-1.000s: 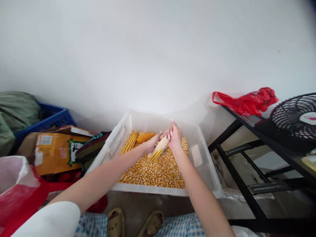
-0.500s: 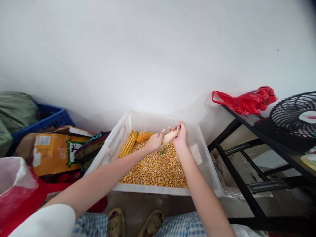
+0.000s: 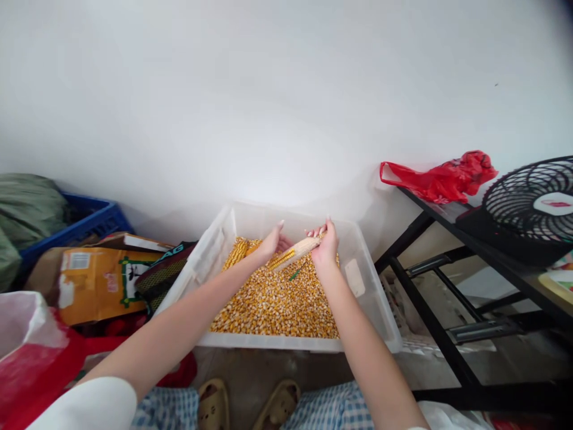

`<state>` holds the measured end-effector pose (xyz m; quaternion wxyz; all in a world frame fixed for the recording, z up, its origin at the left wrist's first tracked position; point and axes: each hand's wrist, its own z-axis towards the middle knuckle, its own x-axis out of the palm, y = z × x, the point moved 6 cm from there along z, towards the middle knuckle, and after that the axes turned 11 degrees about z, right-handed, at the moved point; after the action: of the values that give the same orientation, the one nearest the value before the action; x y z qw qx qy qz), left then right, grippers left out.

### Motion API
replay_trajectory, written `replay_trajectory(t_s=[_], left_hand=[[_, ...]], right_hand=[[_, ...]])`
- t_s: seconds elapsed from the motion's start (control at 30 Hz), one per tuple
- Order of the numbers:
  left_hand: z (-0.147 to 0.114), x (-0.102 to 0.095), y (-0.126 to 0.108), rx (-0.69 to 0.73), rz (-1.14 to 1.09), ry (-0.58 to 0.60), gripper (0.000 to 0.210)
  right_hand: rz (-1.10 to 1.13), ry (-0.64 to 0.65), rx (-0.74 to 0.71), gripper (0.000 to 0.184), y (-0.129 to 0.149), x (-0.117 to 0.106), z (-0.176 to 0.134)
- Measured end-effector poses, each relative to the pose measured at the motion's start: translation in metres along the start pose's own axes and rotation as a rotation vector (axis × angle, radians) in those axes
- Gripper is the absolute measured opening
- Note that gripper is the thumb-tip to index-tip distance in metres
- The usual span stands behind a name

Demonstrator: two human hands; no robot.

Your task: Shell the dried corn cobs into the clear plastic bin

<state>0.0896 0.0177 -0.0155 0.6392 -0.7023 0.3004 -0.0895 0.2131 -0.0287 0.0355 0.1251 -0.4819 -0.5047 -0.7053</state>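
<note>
My right hand (image 3: 326, 243) is closed around one end of a corn cob (image 3: 296, 252). The cob is mostly stripped pale, with yellow kernels left along its lower left end. Just left of the cob, my left hand (image 3: 273, 242) is open, thumb up and fingers apart from it. Both hands are over a translucent plastic bin (image 3: 277, 341) holding a layer of loose corn kernels (image 3: 286, 307). A full ear of corn (image 3: 236, 254) lies at the bin's left side, partly behind my left arm. A small green strip (image 3: 294, 275) rests on the kernels.
To the right, a black metal rack (image 3: 430, 304) carries a red plastic bag (image 3: 452, 179) and a black fan (image 3: 537, 203). At left are a cardboard box (image 3: 96, 283), a blue crate (image 3: 96, 218) and a red-and-white bag (image 3: 36, 352). A white wall (image 3: 277, 107) stands behind the bin.
My left hand has let go of the cob and moved slightly left and up, its fingers opening. More of the cob's kernelled end now shows. My right hand still holds it.
</note>
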Motion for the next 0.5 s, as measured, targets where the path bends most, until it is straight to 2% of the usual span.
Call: replay_trajectory(t_s=[0.07, 0.13, 0.2, 0.3, 0.5], left_hand=[[-0.003, 0.000, -0.008, 0.161, 0.149, -0.110, 0.061], [-0.008, 0.013, -0.007, 0.228, 0.260, -0.127, 0.056], [-0.009, 0.032, 0.003, 0.177, 0.145, -0.033, 0.059], [-0.009, 0.050, 0.012, 0.091, -0.099, 0.073, 0.052], [-0.013, 0.058, 0.011, -0.020, -0.310, 0.175, 0.036]], right_hand=[[0.013, -0.046, -0.037, 0.038, 0.000, -0.004, 0.000], [-0.016, -0.059, -0.052, 0.038, -0.001, -0.004, -0.003], [-0.075, -0.033, -0.054, 0.040, -0.002, 0.000, -0.007], [-0.138, 0.043, -0.049, 0.042, -0.003, 0.007, -0.011], [-0.189, 0.102, -0.013, 0.042, -0.002, 0.013, -0.014]])
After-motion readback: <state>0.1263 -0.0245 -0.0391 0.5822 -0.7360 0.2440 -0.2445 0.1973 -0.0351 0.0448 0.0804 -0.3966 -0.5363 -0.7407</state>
